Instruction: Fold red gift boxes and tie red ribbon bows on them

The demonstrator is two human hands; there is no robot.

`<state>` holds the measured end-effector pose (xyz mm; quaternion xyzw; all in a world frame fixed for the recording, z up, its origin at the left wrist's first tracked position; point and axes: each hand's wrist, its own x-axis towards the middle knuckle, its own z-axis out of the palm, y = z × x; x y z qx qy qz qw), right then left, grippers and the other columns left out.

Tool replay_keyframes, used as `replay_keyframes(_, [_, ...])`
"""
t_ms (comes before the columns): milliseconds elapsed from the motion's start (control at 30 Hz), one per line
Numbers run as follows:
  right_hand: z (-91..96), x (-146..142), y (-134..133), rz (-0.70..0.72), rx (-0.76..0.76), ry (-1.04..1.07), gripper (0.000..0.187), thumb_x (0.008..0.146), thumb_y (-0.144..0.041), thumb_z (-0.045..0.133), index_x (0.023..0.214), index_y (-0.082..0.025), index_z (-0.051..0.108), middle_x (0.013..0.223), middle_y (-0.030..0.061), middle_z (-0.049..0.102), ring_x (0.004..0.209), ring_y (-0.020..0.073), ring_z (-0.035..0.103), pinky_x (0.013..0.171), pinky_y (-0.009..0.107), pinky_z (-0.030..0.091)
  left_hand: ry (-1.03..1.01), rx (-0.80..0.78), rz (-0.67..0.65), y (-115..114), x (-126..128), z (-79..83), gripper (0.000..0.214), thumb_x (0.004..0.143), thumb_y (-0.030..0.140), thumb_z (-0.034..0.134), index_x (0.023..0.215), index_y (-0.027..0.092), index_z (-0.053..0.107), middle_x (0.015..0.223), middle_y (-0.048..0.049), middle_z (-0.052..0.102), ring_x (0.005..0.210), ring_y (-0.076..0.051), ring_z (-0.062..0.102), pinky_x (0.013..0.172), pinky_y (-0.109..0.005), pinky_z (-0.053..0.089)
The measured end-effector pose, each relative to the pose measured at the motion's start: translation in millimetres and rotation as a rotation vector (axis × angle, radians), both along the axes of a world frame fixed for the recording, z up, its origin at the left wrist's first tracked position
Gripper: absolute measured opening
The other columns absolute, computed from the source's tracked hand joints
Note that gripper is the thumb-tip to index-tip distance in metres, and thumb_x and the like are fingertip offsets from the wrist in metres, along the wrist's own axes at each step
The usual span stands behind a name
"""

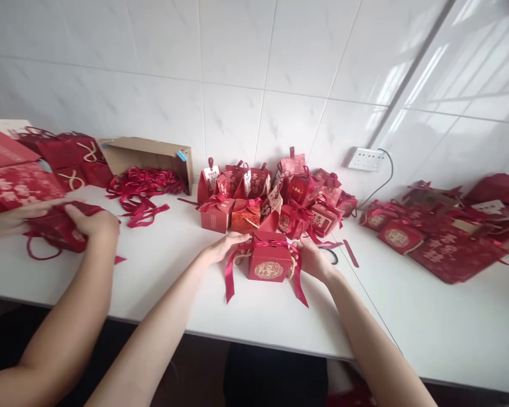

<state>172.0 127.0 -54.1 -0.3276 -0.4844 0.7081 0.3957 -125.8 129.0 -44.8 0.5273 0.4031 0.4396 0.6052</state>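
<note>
Red box (269, 255), gold Chinese lettering (268, 271), held between left hand (227, 247) and right hand (315, 259)

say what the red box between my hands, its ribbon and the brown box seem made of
Red box: probably smooth matte card, with crisp edges and a flat gold emblem.
Ribbon: likely satin fabric, softly shiny, hanging limp.
Brown box: apparently uncoated cardboard, from its dull tan walls.
</note>
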Motion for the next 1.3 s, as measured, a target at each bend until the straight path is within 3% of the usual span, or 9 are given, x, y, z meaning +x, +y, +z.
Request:
replay_keyframes(67, [0.6,-2.3,-0.4,-0.024,0.03,0.003,0.038,0.071,-0.05,0.067,0.06,-0.018,0.05,0.052,-0.0036,0.051,0.046,0.0094,0.049,0.047,0.022,0.04,0.014,-0.063,-0.172,-0.2,30.0,-3.5,0.031,0.074,0.039,0.068,0.076,0.009,0.062,0.068,-0.0026,0.061,0.056,-0.011,0.055,0.05,-0.023,0.044])
replay_keyframes(167, [-0.6,-5.8,-2.1,-0.01,0.056,-0.012,0.035,0.07,-0.041,0.071,0.058,-0.018,0.049,0.051,-0.0036,0.052,0.044,0.0093,0.05,0.047,0.023,0.039,-0.013,-0.092,-0.271,-2.3,41.7,0.0,0.035,0.062,0.041,0.077,0.067,0.009,0.062,0.06,-0.0016,0.059,0.05,-0.01,0.052,0.046,-0.02,0.036])
replay_keyframes(500, [-2.1,-7.2,-4.7,0.103,0.072,-0.054,0.034,0.07,-0.045,0.071,0.067,-0.017,0.053,0.053,-0.0005,0.06,0.043,0.0147,0.057,0.048,0.03,0.049,0.005,-0.072,-0.252,-0.7,39.7,-2.9,0.042,0.06,0.047,0.076,0.064,0.01,0.056,0.055,0.0012,0.052,0.044,-0.007,0.044,0.039,-0.02,0.029])
replay_keyframes(800, [-11.7,-10.1,-1.8,0.115,0.079,-0.042,0.037,0.067,-0.049,0.073,0.069,-0.017,0.054,0.053,-0.0013,0.061,0.041,0.0139,0.057,0.043,0.027,0.046,0.014,-0.038,-0.323,-0.4,42.2,-6.0,0.047,0.062,0.054,0.072,0.062,0.014,0.047,0.048,0.0044,0.046,0.034,-0.005,0.037,0.034,-0.021,0.027])
replay_keyframes(1167, [-6.1,-4.4,-2.7,0.102,0.074,-0.049,0.031,0.068,-0.043,0.073,0.068,-0.016,0.059,0.056,0.0006,0.062,0.048,0.0145,0.058,0.051,0.029,0.049,-0.005,-0.089,-0.328,4.7,31.5,-6.8,0.039,0.063,0.045,0.074,0.066,0.012,0.054,0.055,-0.0004,0.056,0.042,-0.011,0.05,0.041,-0.023,0.038])
replay_keyframes(1300, [-4.1,-3.7,-4.3,0.087,0.062,-0.048,0.034,0.07,-0.047,0.071,0.076,-0.015,0.062,0.065,0.0036,0.066,0.055,0.0163,0.062,0.055,0.029,0.051,-0.009,-0.114,-0.347,4.1,27.8,-3.6,0.037,0.064,0.045,0.073,0.07,0.012,0.056,0.052,-0.0005,0.055,0.042,-0.012,0.051,0.042,-0.023,0.039])
